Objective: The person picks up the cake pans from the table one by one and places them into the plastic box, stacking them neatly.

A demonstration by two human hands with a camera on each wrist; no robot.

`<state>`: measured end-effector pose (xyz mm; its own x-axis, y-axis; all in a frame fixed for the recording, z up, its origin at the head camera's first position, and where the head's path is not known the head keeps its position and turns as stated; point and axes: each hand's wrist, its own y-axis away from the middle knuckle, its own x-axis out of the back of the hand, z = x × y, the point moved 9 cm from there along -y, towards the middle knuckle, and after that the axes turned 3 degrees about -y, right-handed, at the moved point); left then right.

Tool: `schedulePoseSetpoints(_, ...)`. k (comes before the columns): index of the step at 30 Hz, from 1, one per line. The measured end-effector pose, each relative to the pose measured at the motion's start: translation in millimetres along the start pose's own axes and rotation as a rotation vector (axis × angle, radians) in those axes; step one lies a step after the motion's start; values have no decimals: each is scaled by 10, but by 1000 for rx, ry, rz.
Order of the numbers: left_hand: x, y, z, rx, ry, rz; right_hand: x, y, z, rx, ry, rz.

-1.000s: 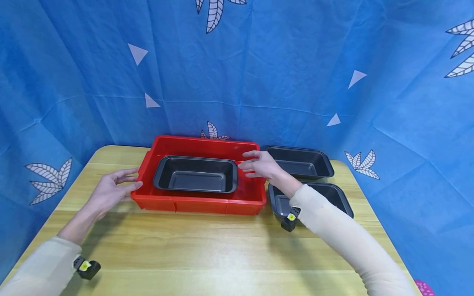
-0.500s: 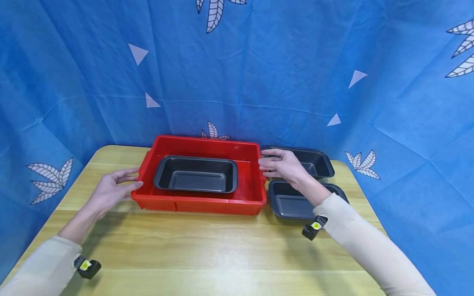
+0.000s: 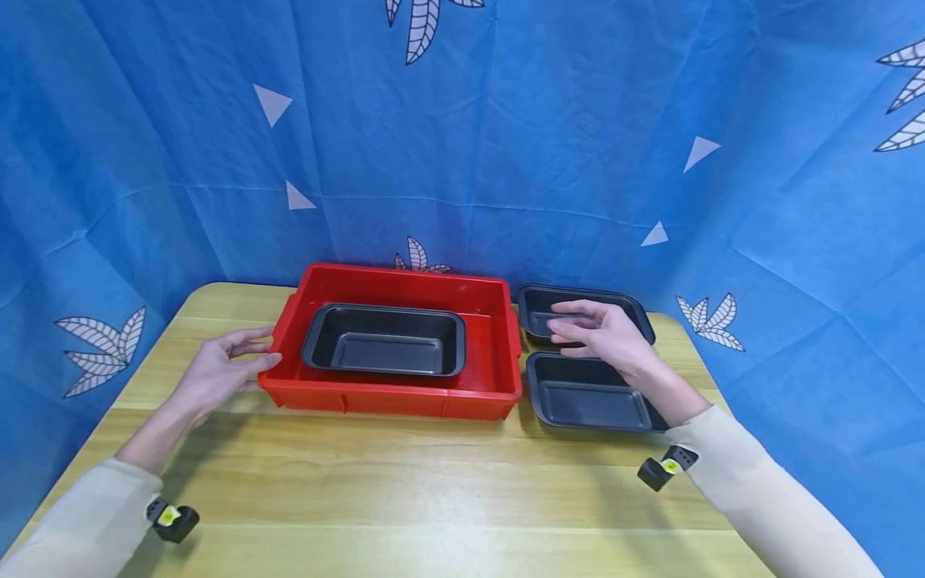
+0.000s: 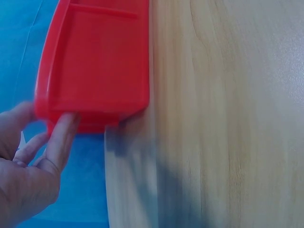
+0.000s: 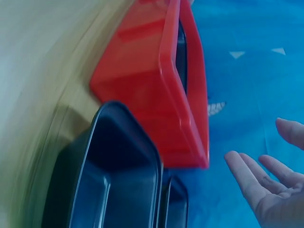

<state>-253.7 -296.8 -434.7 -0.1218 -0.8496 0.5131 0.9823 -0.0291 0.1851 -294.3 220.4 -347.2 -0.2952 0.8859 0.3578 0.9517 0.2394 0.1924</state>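
A dark loaf pan (image 3: pixel 383 341) sits inside the red plastic bin (image 3: pixel 393 401) on the table. At the bin's left end is my left hand (image 3: pixel 213 373), its extended fingers touching the end wall near the front corner; the left wrist view shows the fingertips (image 4: pixel 66 121) against the red plastic. My right hand (image 3: pixel 614 337) hovers over two more dark loaf pans, holding nothing, its fingers loosely spread. The back pan (image 3: pixel 538 309) is partly covered by that hand. The front pan (image 3: pixel 592 405) lies just below it, its right end behind the forearm.
The pale wooden table (image 3: pixel 405 490) bears everything. A blue curtain (image 3: pixel 462 144) with leaf and triangle prints hangs close behind the table and along its sides. The two right-hand pans stand close beside the bin's right end.
My right hand has moved right, from over the bin's right part, past its right rim, to above the two pans. My left hand, the bin and the pan in it have stayed put.
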Motion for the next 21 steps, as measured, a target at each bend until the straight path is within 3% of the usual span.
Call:
schedulePoseSetpoints(10, -9, 2, 0, -4, 6, 0, 365, 276, 87, 25, -47, -8)
schedulePoseSetpoints(15, -6, 6, 14, -5, 8, 0, 473, 391, 171, 14, 18, -38)
schedulePoseSetpoints(21, -1, 6, 4, -3, 4, 2, 616, 495, 425, -33, 81, -73)
